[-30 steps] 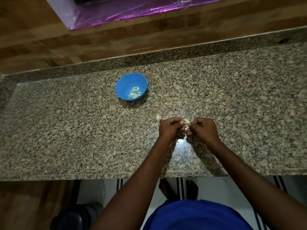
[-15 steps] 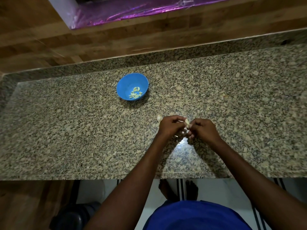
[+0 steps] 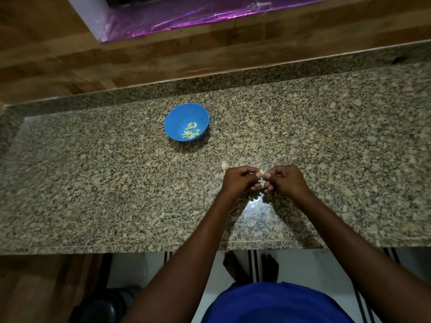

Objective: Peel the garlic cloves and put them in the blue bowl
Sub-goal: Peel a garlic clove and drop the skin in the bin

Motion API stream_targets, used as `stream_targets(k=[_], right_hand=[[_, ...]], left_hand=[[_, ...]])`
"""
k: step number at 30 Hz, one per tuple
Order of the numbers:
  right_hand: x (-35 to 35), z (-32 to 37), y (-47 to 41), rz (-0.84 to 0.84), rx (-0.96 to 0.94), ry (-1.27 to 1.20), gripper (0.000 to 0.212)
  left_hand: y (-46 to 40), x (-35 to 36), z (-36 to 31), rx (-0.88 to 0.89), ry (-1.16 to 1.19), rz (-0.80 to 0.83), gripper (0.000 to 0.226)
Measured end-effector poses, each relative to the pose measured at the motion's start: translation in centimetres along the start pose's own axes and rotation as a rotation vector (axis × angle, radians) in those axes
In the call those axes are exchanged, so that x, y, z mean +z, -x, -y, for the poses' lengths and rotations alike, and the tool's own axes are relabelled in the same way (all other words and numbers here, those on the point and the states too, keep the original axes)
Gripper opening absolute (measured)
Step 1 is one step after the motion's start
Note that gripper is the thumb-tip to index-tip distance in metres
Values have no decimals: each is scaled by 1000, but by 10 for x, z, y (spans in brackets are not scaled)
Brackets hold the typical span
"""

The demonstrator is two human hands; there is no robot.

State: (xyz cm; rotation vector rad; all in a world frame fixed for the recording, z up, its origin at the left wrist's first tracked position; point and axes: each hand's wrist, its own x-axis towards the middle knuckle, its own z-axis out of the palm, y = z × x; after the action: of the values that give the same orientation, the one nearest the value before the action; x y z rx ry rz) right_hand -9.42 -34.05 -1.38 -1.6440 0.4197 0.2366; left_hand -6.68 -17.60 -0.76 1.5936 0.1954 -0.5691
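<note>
A blue bowl (image 3: 186, 122) stands on the granite counter (image 3: 93, 183) and holds several peeled garlic cloves (image 3: 191, 134). Nearer to me, my left hand (image 3: 240, 180) and my right hand (image 3: 286, 180) meet fingertip to fingertip. Between them they pinch one pale garlic clove (image 3: 261, 172), most of it hidden by the fingers. An unpeeled clove (image 3: 224, 166) lies on the counter just beyond my left hand.
Small bits of garlic skin (image 3: 313, 135) lie scattered on the counter to the right. A wooden wall (image 3: 70, 61) rises behind the raised granite back edge. The counter's front edge (image 3: 116, 247) runs below my forearms, with white floor and my feet beneath.
Both hands stay together on the clove in nearly the same spot; only the fingers have shifted slightly. The bowl and the loose clove have not moved.
</note>
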Motion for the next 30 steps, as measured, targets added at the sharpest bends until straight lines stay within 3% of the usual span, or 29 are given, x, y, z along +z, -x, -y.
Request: stream_targets(k=[7, 11, 22, 26, 30], right_hand=[[-6, 8, 3, 207, 6, 45, 21], [-8, 12, 4, 250, 18, 29, 20], [-4, 7, 1, 84, -14, 61, 4], [-1, 6, 0, 41, 87, -20, 16], [1, 6, -4, 20, 204, -175, 9]], left_hand=[[1, -7, -7, 125, -85, 96, 20], [0, -5, -9, 156, -111, 43, 15], [-3, -6, -2, 13, 64, 18, 11], [-5, -6, -4, -19, 81, 56, 11], [-8, -4, -3, -31, 38, 36, 10]])
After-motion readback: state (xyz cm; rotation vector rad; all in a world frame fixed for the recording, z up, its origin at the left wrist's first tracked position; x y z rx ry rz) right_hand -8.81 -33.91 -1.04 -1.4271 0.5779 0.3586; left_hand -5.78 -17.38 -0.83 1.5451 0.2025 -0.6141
